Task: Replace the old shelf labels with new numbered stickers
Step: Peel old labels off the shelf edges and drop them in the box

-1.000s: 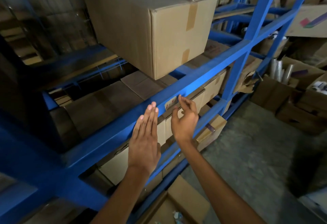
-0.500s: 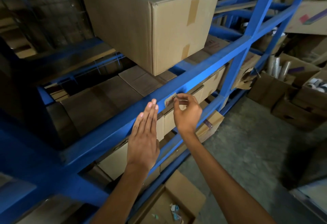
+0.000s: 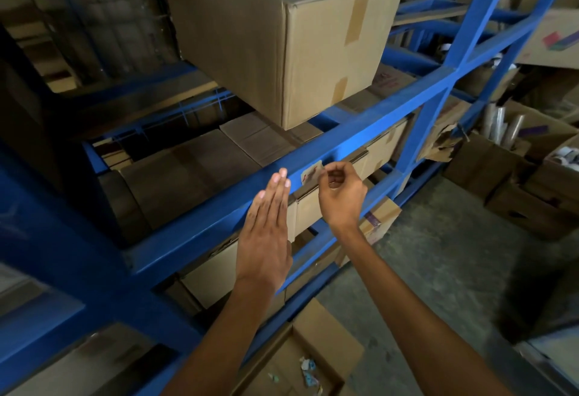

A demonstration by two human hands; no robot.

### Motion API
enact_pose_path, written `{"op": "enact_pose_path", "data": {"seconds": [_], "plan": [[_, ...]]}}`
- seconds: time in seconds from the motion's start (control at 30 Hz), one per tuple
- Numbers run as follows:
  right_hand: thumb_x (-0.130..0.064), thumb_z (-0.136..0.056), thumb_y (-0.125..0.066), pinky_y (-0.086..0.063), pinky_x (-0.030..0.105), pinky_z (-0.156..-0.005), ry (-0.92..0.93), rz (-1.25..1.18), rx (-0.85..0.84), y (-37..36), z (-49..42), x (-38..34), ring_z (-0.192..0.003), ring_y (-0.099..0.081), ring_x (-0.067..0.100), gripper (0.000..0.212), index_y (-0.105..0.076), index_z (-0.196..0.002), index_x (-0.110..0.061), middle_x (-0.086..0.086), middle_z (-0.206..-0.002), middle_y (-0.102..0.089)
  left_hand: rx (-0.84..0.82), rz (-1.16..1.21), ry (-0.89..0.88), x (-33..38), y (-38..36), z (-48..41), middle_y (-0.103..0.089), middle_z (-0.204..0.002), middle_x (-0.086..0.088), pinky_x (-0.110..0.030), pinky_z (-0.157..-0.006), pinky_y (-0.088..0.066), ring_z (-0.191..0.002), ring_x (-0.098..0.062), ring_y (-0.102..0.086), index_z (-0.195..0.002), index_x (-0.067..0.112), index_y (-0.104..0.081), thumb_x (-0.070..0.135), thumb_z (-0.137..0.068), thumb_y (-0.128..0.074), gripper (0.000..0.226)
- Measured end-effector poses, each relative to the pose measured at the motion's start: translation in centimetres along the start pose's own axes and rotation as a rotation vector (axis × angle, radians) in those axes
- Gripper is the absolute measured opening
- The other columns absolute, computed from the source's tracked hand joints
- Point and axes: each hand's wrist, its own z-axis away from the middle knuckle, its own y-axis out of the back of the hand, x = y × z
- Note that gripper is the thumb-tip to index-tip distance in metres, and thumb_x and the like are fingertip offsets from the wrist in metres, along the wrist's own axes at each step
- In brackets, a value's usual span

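The old shelf label (image 3: 311, 171), a small pale paper sticker with red marks, was near the middle of the view. It was stuck on the front of a big blue metal rack (image 3: 419, 132) that filled most of the view, on its long blue shelf beam (image 3: 200, 226).

A large brown cardboard box (image 3: 282, 35) with tape strips stood on the rack at 12 o'clock, above the label. Flat brown boxes (image 3: 188, 182) lay behind the beam at 9 o'clock. An open brown cardboard box (image 3: 322, 330) sat low down at 6 o'clock on the grey floor (image 3: 438, 270).

The left hand (image 3: 266, 239) lay flat against the beam at 7 o'clock from the label. Its fingers (image 3: 282, 182) were straight and pressed together, with the tips just beside the label. The right hand (image 3: 341, 198) was at 4 o'clock from the label. Its thumb and first finger pinched the label's right edge, and its other fingers were curled in.
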Motion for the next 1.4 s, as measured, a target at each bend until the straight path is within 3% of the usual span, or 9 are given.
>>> {"op": "enact_pose_path", "data": {"seconds": [0.1, 0.2, 0.43, 0.8, 0.93, 1.13, 1.3, 1.4], "plan": [[-0.005, -0.093, -0.067, -0.048, 0.005, -0.066, -0.032, 0.004, -0.009, 0.7, 0.7, -0.5, -0.070, -0.061, -0.007, 0.016, -0.070, -0.107, -0.011, -0.006, -0.086, -0.069, -0.013, -0.014, -0.008, -0.3, 0.3, 0.2, 0.026, -0.170, -0.010, -0.036, -0.128, 0.011, -0.158, -0.021, 0.021, -0.159, 0.002, 0.017, 0.018, -0.090, -0.055, 0.102], [-0.006, -0.092, -0.068, -0.048, 0.005, -0.066, 0.000, 0.026, -0.021, 1.9, 2.1, -1.5, -0.070, -0.062, -0.003, 0.012, -0.074, -0.102, -0.011, -0.003, -0.087, -0.073, -0.023, -0.046, -0.034, -0.7, 0.7, 0.5, 0.028, -0.169, -0.011, -0.036, -0.129, 0.009, -0.157, -0.021, 0.022, -0.158, 0.001, 0.020, 0.021, -0.090, -0.053, 0.102], [-0.003, -0.089, -0.068, -0.049, 0.008, -0.066, -0.043, -0.055, -0.055, 4.2, 7.2, -5.7, -0.068, -0.061, -0.006, 0.015, -0.074, -0.094, -0.016, -0.011, -0.078, -0.068, -0.115, -0.124, 0.009, -3.5, 3.2, 5.2, 0.034, -0.166, -0.011, -0.039, -0.131, 0.002, -0.156, -0.023, 0.026, -0.155, 0.001, 0.027, 0.032, -0.094, -0.051, 0.104], [-0.011, -0.085, -0.078, -0.049, 0.010, -0.065, -0.103, -0.132, -0.238, 3.2, 18.0, -10.9, -0.070, -0.063, 0.003, 0.008, -0.072, -0.085, -0.015, -0.006, -0.081, -0.072, -0.194, -0.297, 0.101, -11.6, 6.5, 16.3, 0.038, -0.164, -0.015, -0.043, -0.128, 0.012, -0.153, -0.027, 0.031, -0.154, 0.000, 0.028, 0.038, -0.096, -0.043, 0.100], [-0.012, -0.086, -0.078, -0.056, 0.024, -0.070, -0.122, -0.091, -0.296, 1.6, 21.0, -10.3, -0.075, -0.068, 0.013, 0.007, -0.072, -0.087, -0.011, -0.001, -0.084, -0.074, -0.203, -0.312, 0.109, -12.7, 6.2, 18.6, 0.034, -0.165, -0.016, -0.044, -0.127, 0.015, -0.154, -0.028, 0.029, -0.156, -0.001, 0.024, 0.042, -0.094, -0.046, 0.103], [-0.017, -0.084, -0.079, -0.056, 0.029, -0.072, -0.210, 0.002, -0.295, -0.9, 26.4, -4.4, -0.068, -0.064, 0.011, 0.009, -0.071, -0.086, -0.014, 0.008, -0.094, -0.072, -0.165, -0.189, 0.154, -11.4, 3.1, 19.4, 0.025, -0.168, -0.018, -0.043, -0.129, 0.009, -0.155, -0.029, 0.024, -0.159, -0.002, 0.015, 0.039, -0.088, -0.051, 0.105], [-0.009, -0.081, -0.079, -0.054, 0.026, -0.069, -0.381, 0.036, -0.305, -2.5, 32.2, 5.5, -0.065, -0.064, 0.002, 0.016, -0.069, -0.079, -0.021, -0.002, -0.074, -0.071, -0.106, -0.050, 0.234, -10.5, -4.5, 22.2, 0.006, -0.172, -0.018, -0.044, -0.131, -0.001, -0.155, -0.026, 0.017, -0.161, -0.002, 0.002, 0.034, -0.084, -0.055, 0.103], [-0.008, -0.080, -0.080, -0.060, 0.037, -0.073, -0.452, 0.157, -0.342, -3.5, 37.1, 14.5, -0.069, -0.069, 0.016, 0.006, -0.074, -0.082, -0.011, 0.008, -0.078, -0.076, -0.153, 0.020, 0.255, -9.7, -12.3, 26.4, 0.001, -0.172, -0.021, -0.045, -0.131, -0.001, -0.159, -0.031, 0.007, -0.161, -0.003, -0.002, 0.025, -0.080, -0.062, 0.104]]}}
